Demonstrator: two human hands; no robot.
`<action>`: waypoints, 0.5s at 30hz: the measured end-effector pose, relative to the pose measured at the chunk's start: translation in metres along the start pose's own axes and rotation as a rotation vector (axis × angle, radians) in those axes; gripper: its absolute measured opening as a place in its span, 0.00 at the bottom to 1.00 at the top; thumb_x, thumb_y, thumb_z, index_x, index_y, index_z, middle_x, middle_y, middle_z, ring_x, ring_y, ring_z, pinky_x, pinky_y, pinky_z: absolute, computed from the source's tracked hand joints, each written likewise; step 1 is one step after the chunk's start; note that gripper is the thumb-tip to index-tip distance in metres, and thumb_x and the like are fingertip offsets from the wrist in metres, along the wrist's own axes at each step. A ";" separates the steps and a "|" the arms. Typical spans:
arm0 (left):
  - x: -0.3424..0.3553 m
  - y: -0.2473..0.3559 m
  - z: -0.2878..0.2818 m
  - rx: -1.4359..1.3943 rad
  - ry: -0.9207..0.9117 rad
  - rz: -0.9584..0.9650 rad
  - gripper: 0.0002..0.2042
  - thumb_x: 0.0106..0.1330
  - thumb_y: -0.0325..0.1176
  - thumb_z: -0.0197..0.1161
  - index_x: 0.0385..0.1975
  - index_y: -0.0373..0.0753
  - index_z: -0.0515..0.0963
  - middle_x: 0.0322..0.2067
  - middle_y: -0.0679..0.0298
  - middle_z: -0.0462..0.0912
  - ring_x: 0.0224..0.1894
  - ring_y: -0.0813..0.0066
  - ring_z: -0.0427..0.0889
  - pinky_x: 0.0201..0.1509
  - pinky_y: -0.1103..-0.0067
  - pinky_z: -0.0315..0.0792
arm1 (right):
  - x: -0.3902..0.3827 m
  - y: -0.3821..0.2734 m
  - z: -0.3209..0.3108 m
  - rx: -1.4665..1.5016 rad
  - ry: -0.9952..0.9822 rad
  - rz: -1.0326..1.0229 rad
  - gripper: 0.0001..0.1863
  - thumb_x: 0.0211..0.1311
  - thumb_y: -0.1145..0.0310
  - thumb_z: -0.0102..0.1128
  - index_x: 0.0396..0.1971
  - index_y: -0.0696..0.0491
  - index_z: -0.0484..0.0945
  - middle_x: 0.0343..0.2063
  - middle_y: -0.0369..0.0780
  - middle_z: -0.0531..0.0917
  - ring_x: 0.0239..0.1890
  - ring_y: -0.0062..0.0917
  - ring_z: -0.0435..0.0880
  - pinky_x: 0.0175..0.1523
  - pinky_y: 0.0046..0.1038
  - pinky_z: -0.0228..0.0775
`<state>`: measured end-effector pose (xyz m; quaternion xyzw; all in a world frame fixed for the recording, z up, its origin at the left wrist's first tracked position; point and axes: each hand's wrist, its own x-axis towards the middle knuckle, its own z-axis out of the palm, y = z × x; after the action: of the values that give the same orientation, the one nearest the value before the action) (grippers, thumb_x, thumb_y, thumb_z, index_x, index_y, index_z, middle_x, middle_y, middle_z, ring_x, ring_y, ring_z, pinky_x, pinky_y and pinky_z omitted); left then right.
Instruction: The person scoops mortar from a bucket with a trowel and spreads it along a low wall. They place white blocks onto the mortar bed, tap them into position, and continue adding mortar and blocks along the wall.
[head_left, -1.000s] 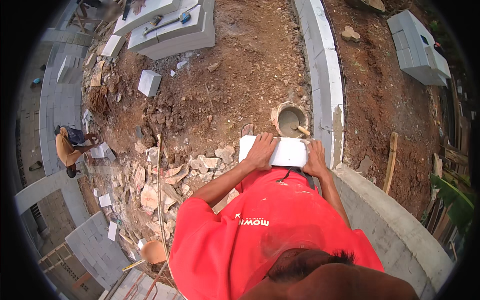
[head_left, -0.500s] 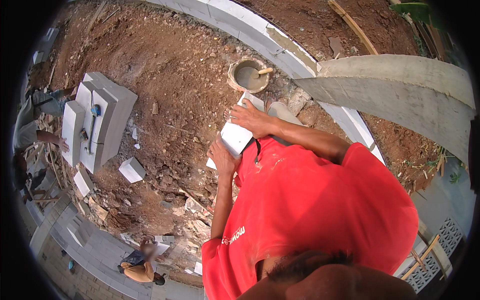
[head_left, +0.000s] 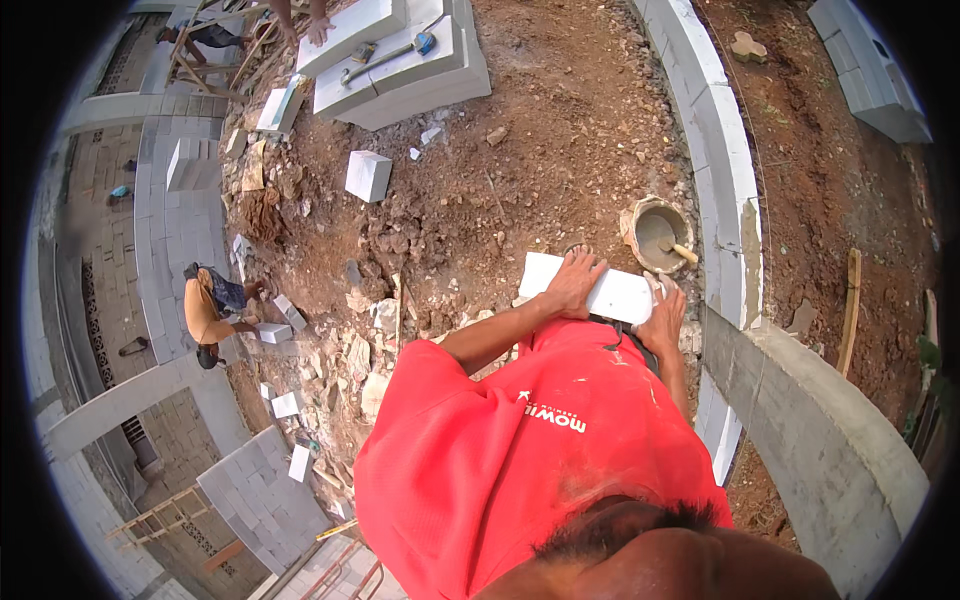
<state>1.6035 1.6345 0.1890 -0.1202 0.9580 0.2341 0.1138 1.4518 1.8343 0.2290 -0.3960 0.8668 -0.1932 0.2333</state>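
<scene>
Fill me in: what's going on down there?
The left hand grips a white block from above, and the right hand holds its right end, in front of the red shirt. Just beyond stands a bucket of grey mix with a light-handled tool in it, near a block wall. At upper left, a co-worker's hand rests on stacked blocks.

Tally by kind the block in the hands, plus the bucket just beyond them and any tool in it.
White block, between left hand and right hand: 1
Bucket, holding grey mix: 1
Pale-handled tool, in the bucket: 1
Total: 3
</scene>
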 end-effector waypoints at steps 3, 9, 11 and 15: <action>-0.015 0.005 0.013 0.013 0.033 -0.124 0.51 0.31 0.38 0.79 0.66 0.36 0.67 0.55 0.49 0.72 0.62 0.49 0.70 0.66 0.59 0.62 | -0.007 0.045 0.012 0.045 -0.037 0.126 0.54 0.38 0.71 0.82 0.73 0.45 0.68 0.69 0.50 0.66 0.71 0.50 0.63 0.76 0.50 0.56; -0.044 0.019 0.036 -0.093 0.174 -0.672 0.48 0.32 0.40 0.79 0.63 0.37 0.68 0.53 0.49 0.73 0.61 0.49 0.71 0.65 0.57 0.62 | -0.026 0.234 0.012 0.426 -0.134 0.440 0.30 0.48 0.73 0.77 0.56 0.60 0.82 0.47 0.48 0.87 0.45 0.38 0.87 0.53 0.35 0.79; -0.046 0.021 0.035 -0.184 0.267 -0.876 0.49 0.33 0.41 0.79 0.63 0.37 0.67 0.53 0.50 0.73 0.60 0.48 0.71 0.65 0.56 0.63 | -0.042 0.297 0.016 0.420 -0.111 0.503 0.26 0.52 0.74 0.73 0.53 0.63 0.81 0.39 0.46 0.89 0.35 0.34 0.89 0.44 0.32 0.81; -0.039 -0.005 0.031 -0.485 0.426 -1.196 0.54 0.29 0.46 0.85 0.63 0.36 0.66 0.59 0.49 0.74 0.67 0.48 0.70 0.70 0.54 0.63 | -0.061 0.374 0.027 0.453 -0.116 0.626 0.20 0.54 0.72 0.69 0.47 0.62 0.83 0.36 0.46 0.89 0.31 0.32 0.88 0.37 0.32 0.79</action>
<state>1.6466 1.6514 0.1704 -0.6949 0.6486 0.3105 0.0021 1.2791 2.1064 0.0282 -0.0611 0.8666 -0.2762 0.4112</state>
